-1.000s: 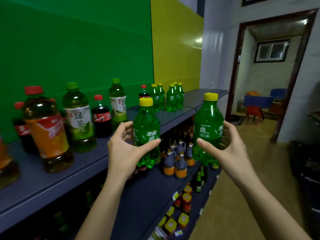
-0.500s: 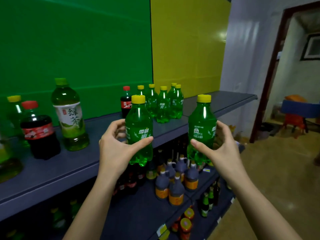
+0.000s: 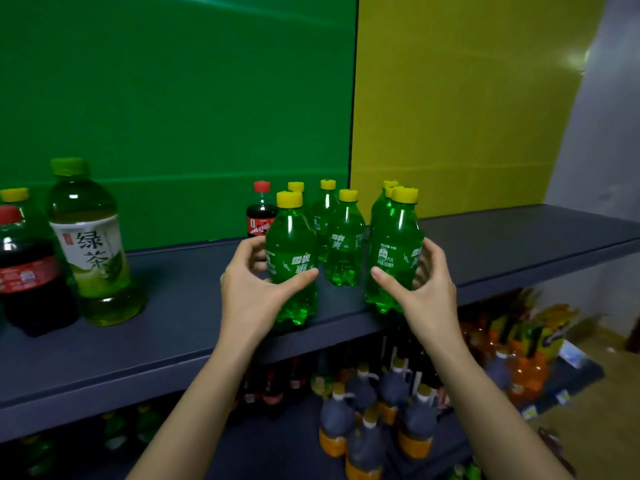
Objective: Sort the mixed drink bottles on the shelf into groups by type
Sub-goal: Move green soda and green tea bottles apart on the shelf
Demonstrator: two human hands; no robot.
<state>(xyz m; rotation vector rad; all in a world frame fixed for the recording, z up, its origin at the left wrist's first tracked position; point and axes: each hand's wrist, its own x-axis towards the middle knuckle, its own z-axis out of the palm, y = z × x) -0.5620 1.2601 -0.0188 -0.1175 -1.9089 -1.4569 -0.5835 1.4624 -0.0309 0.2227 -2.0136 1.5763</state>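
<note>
My left hand point(image 3: 254, 289) grips a small green soda bottle with a yellow cap point(image 3: 291, 251). My right hand point(image 3: 424, 289) grips a second green soda bottle point(image 3: 394, 251). Both bottles are upright over the front part of the grey shelf point(image 3: 173, 327), just in front of a cluster of several like green soda bottles point(image 3: 343, 237). A small cola bottle with a red cap point(image 3: 260, 216) stands behind the left-hand bottle. At the left stand a green tea bottle point(image 3: 91, 244) and a larger cola bottle point(image 3: 29, 271).
Behind the shelf is a green and yellow wall panel. The shelf's right part point(image 3: 519, 237) is bare. A lower shelf holds dark bottles with orange labels point(image 3: 367, 427) and orange drink bottles point(image 3: 519, 368) to the right.
Both hands have carried their green soda bottles forward and over the shelf, close to the cluster of like bottles. The view has swung left, away from the doorway.
</note>
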